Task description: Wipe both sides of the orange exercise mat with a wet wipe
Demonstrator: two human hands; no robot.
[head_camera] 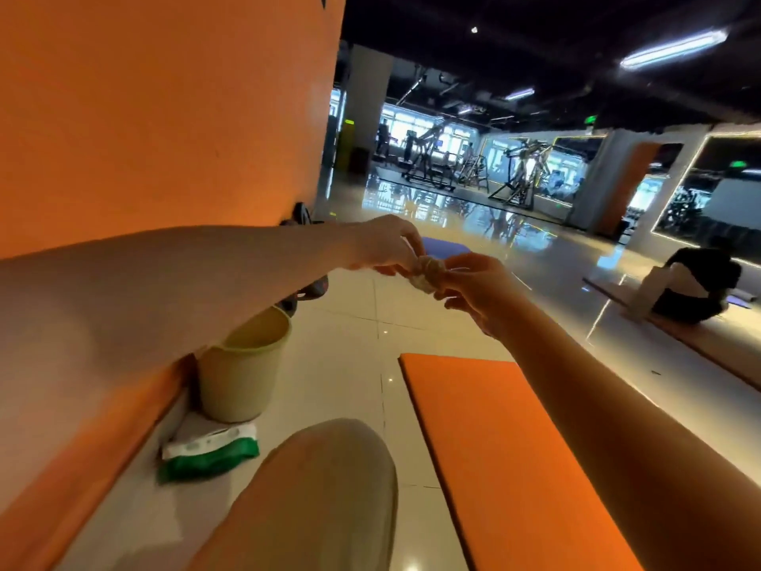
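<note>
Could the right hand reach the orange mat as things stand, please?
Probably yes: the right hand, pinching the crumpled wipe together with the left hand, is in the air, and the orange mat lies bare just below its forearm.

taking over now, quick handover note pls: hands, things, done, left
Hands: left hand and right hand both pinch a bunched wet wipe, held up in the air.
Things: orange exercise mat lies flat on the floor, right; wipe pack and bin sit by the wall, left.
Done: wipe in hand; whether any side is wiped cannot be told.
Left: probably wipe the top, flip, wipe the other side.
</note>
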